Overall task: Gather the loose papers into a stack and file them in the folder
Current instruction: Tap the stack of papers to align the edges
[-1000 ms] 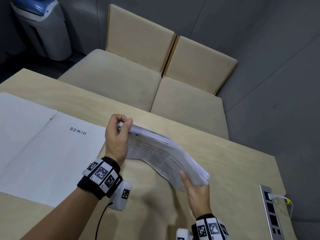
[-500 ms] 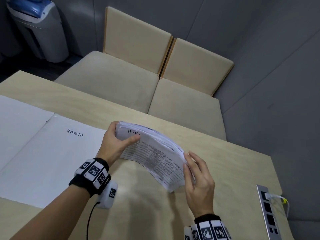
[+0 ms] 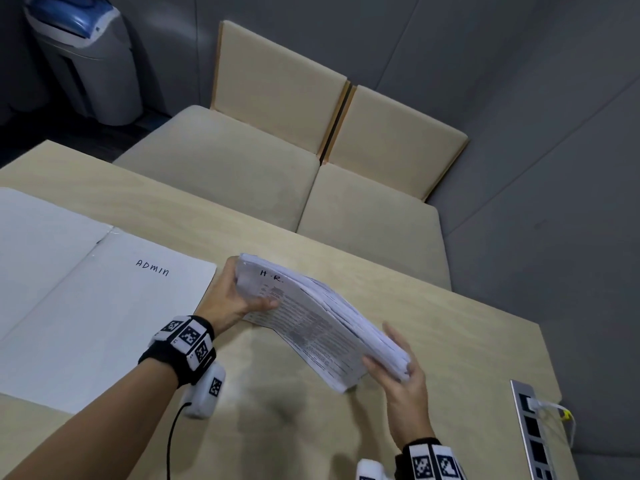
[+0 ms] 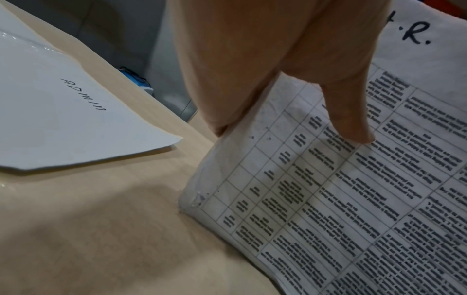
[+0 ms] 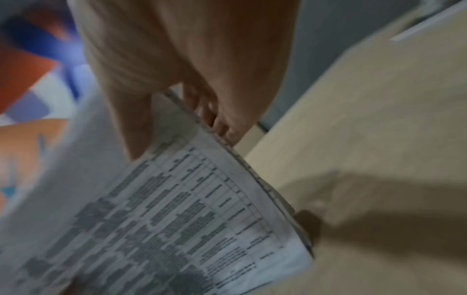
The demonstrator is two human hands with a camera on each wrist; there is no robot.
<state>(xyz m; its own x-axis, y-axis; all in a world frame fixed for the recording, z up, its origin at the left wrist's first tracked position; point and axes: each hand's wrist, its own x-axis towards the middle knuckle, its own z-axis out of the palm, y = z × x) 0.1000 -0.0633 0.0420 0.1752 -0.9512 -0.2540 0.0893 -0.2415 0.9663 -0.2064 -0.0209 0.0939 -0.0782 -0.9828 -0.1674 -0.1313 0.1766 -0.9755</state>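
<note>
I see my left hand [image 3: 231, 299] gripping the far end of the stack [image 3: 322, 323], thumb across the printed top sheet marked "H.R.", fingers behind. My right hand [image 3: 403, 379] clamps the near end, thumb on the sheet, fingers along the edge. The stack arches between them, its lower corners close to the table [image 3: 450, 323]. The open folder [image 3: 104, 306] marked "ADMIN" lies flat left of the stack, its corner just beside my left hand. Bare tabletop shows right of the stack.

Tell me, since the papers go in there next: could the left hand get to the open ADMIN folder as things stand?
Probably yes. The folder lies open just beside the left hand with bare table between them, but that hand grips the paper stack, so the stack would travel with it.
</note>
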